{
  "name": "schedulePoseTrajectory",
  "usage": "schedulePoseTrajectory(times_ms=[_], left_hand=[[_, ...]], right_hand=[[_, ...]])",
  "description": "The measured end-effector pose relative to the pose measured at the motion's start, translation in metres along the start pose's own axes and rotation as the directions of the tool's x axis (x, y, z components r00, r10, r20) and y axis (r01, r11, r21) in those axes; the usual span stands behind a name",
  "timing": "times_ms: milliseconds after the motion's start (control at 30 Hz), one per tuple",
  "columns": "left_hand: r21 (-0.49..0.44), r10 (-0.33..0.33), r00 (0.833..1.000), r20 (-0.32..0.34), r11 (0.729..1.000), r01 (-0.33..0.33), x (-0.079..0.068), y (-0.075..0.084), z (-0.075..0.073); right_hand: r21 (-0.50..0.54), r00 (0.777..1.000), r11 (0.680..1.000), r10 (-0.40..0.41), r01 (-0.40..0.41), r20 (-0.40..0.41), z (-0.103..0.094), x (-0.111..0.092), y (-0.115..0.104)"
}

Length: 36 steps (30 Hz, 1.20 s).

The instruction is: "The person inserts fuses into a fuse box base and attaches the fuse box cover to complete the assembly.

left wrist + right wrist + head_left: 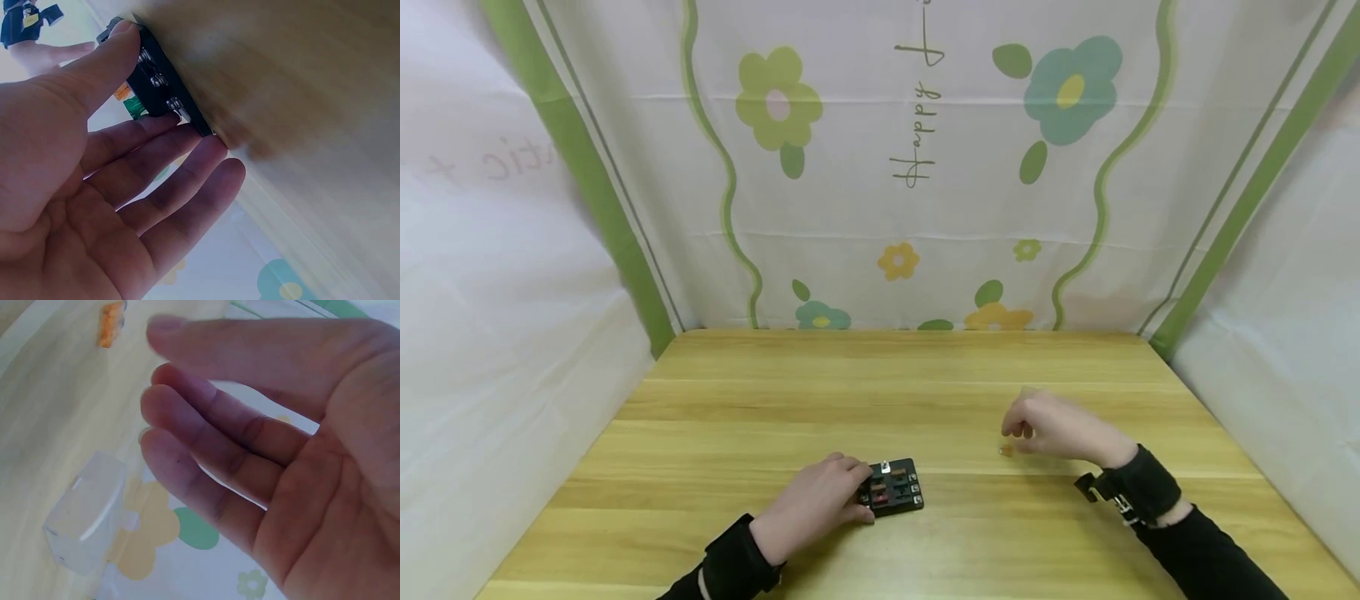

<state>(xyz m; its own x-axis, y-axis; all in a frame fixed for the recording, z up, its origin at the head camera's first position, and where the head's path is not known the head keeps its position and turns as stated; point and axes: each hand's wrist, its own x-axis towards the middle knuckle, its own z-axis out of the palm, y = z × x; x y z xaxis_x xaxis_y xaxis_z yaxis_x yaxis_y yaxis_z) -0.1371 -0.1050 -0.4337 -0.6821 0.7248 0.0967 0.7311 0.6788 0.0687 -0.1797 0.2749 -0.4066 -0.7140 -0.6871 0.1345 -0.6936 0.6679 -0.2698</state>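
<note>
My left hand (816,504) holds a black fuse box (897,492) at its left end, thumb on the near edge and fingertips on the far edge. Several coloured blade fuses and metal screw terminals (159,80) show on the box, which lies flat on the table. Off to the right, my right hand (1060,427) hovers low over the wood, fingers loosely bent with a gap to the thumb and nothing between them. Just beyond its fingertips lies a small orange blade fuse (111,325), also visible in the head view.
A clear plastic case (87,512) stands on the table beyond my right hand, mostly hidden by it in the head view. The wooden table (737,400) ends at a white flowered cloth (850,200), with white cloth walls on both sides.
</note>
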Motion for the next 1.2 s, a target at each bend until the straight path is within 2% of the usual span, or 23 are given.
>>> schedulePoseTrajectory(times_ms=[233,433,767,1200], left_hand=[[-0.004,-0.006,1.0,0.005,1.0,0.006,-0.002,0.001,-0.001],[-0.009,-0.011,1.0,0.007,1.0,0.011,-0.002,0.001,0.0],[-0.026,-0.004,1.0,0.002,1.0,0.004,-0.002,0.0,-0.001],[-0.002,0.0,1.0,-0.001,1.0,0.0,-0.003,0.002,0.0]], right_hand=[[-0.003,0.991,0.991,-0.132,0.132,-0.031,0.012,0.008,0.001],[-0.019,0.982,0.983,-0.183,0.182,-0.043,0.021,0.011,-0.001],[-0.035,0.99,0.99,-0.135,0.134,-0.029,0.023,0.009,0.0],[-0.027,0.993,0.993,-0.117,0.117,0.016,0.025,0.009,-0.003]])
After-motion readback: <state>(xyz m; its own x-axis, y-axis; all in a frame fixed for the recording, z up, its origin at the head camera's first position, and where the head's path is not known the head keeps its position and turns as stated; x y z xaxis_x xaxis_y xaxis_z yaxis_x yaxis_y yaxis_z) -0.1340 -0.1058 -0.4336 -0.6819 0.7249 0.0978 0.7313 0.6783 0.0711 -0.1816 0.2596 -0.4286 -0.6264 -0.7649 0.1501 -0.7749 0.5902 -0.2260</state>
